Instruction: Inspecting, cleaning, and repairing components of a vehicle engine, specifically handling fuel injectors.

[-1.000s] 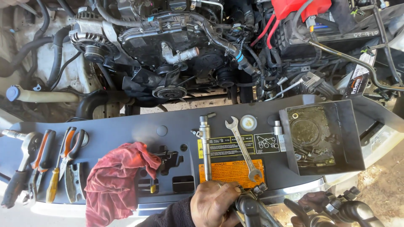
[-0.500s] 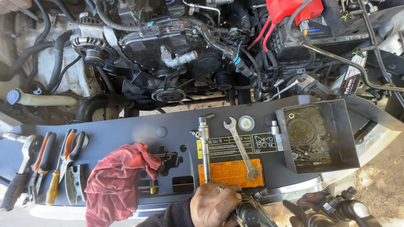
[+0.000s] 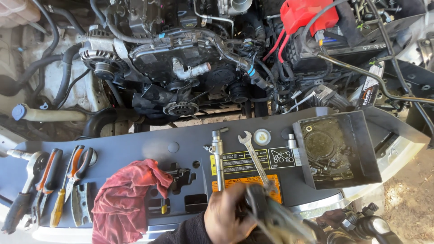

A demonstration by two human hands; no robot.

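My left hand (image 3: 226,217) comes in at the bottom centre from a dark sleeve. It is shut on a grey metal part (image 3: 275,219) that slants down to the right. Hand and part lie over the orange label on the dark front panel (image 3: 135,144). Just beyond the fingers lie an open-end wrench (image 3: 253,156) and a long metal socket tool (image 3: 218,156), both pointing toward the engine. The held part covers the wrench's near end. My right hand is out of sight.
A red rag (image 3: 126,199) lies left of the hand. Pliers (image 3: 77,169), a yellow-handled screwdriver (image 3: 58,212) and a ratchet (image 3: 28,176) rest at the panel's left end. A black tray (image 3: 357,144) with small parts sits right. The engine (image 3: 181,58) and a red battery cover (image 3: 307,16) lie beyond.
My left hand has lifted the metal part slightly up and forward, so it now covers the near end of the wrench. The tools on the panel have not moved.
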